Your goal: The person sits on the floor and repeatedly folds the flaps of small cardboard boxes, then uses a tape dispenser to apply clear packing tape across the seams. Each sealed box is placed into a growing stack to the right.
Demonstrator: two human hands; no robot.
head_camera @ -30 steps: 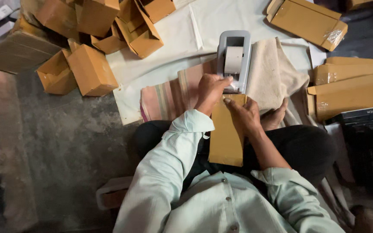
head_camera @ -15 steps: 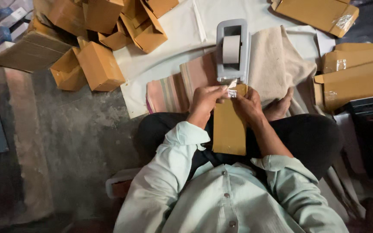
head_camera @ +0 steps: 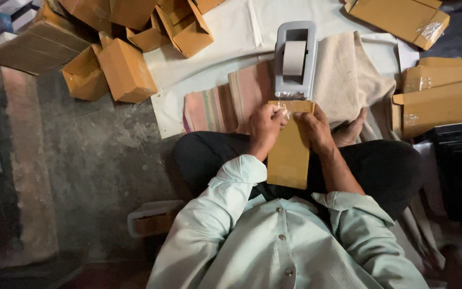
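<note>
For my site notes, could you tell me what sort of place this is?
Probably a small floor-level packing area: a grey tape dispenser in front of the seated person, folded brown cardboard boxes heaped on the floor, and a flat brown box held in both hands.

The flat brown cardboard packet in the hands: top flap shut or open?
Shut: the flat brown cardboard packet has its top flap folded down, clear tape across it.

Floor: dark, mottled grey concrete (head_camera: 108, 160), worn and stained, at left and centre.
Covering: a white sheet (head_camera: 215, 64) spread at far centre, a striped mat (head_camera: 215, 107) and a beige cloth (head_camera: 348, 75) lying on it.
Left edge: a faded, reddish strip of rug (head_camera: 22, 176).
Light: dim and soft, brightest on the sheet.
</note>
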